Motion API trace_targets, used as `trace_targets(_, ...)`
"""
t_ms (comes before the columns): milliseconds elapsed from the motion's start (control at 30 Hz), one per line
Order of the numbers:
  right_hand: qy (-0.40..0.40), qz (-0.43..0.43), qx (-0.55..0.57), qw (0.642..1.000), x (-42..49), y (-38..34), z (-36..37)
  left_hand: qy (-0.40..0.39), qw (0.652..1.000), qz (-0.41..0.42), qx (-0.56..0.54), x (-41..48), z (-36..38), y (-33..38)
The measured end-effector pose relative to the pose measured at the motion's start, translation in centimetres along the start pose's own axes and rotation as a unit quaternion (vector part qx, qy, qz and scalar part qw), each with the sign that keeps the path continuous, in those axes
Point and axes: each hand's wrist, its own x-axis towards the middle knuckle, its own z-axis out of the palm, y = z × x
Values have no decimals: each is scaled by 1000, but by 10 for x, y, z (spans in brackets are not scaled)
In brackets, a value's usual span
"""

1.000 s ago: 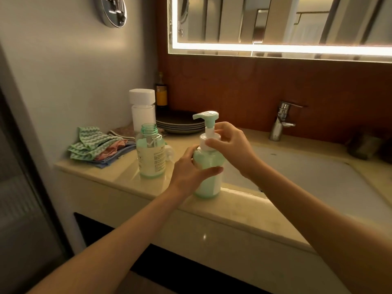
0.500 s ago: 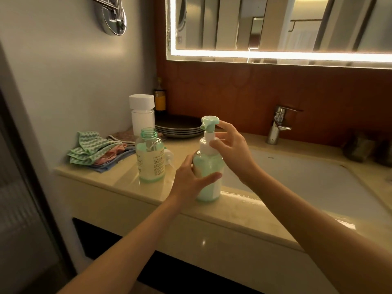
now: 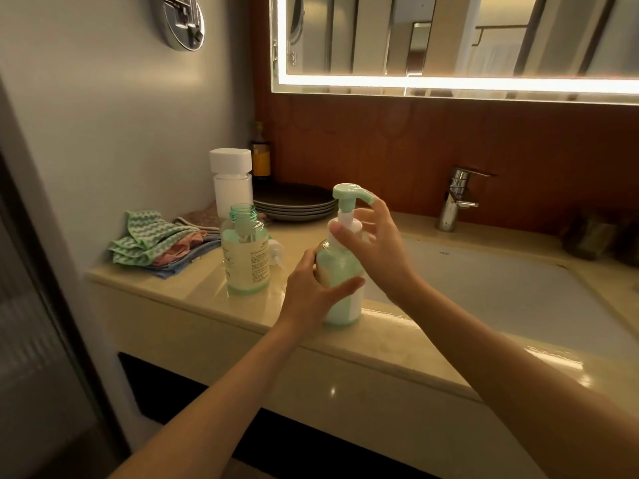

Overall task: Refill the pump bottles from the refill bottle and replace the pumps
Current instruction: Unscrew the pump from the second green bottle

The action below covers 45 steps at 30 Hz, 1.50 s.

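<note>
A green pump bottle point(image 3: 340, 271) stands upright on the beige counter point(image 3: 207, 292) near the basin's front left corner, its green pump head point(image 3: 347, 192) seated on top with the spout pointing right. My left hand point(image 3: 311, 292) wraps the bottle's body from the left. My right hand point(image 3: 373, 243) pinches the white pump collar point(image 3: 345, 224). Left of it stands a second green bottle point(image 3: 246, 252), open at the neck, with pale liquid inside. A loose white pump point(image 3: 275, 254) lies behind it. A white-capped refill bottle point(image 3: 231, 179) stands further back.
Folded cloths point(image 3: 155, 243) lie at the counter's left end by the wall. A stack of dark plates point(image 3: 294, 202) and a small amber bottle point(image 3: 261, 157) sit at the back. The white basin point(image 3: 501, 288) and chrome tap point(image 3: 456, 198) are to the right.
The pump head has turned so its spout now points right instead of left. My right hand's fingers have shifted around the collar. My left hand keeps its hold.
</note>
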Motion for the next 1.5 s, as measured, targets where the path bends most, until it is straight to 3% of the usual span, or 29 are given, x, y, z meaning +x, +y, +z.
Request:
trace_targets(133,49,-19,-77,996,3,-2,2,0,1000,-4,0,-1,0,1)
trace_targets(333,-23,46,81,995,-2,3,-3,3,1000,2,1,-1,1,2)
trace_targets(500,58,-9,-64,996,-2,8,1,10,1000,4,15,-1,0,2)
trace_targets(733,1,14,22,1000,-5,5,3,11,1000,4,16,-1,2,1)
trace_targets(967,54,-27,-72,996,0,5,1,15,1000,15,22,-1,2,0)
trace_targets(1167,-11,3,23,1000,0,7,-1,17,999,19,24,-2,2,1)
trace_targets(1333,54,-20,-8,998,0,5,4,15,1000,15,17,-2,2,0)
trace_targets(1500,-4,-6,81,997,0,-4,6,17,1000,15,8,-1,2,-1)
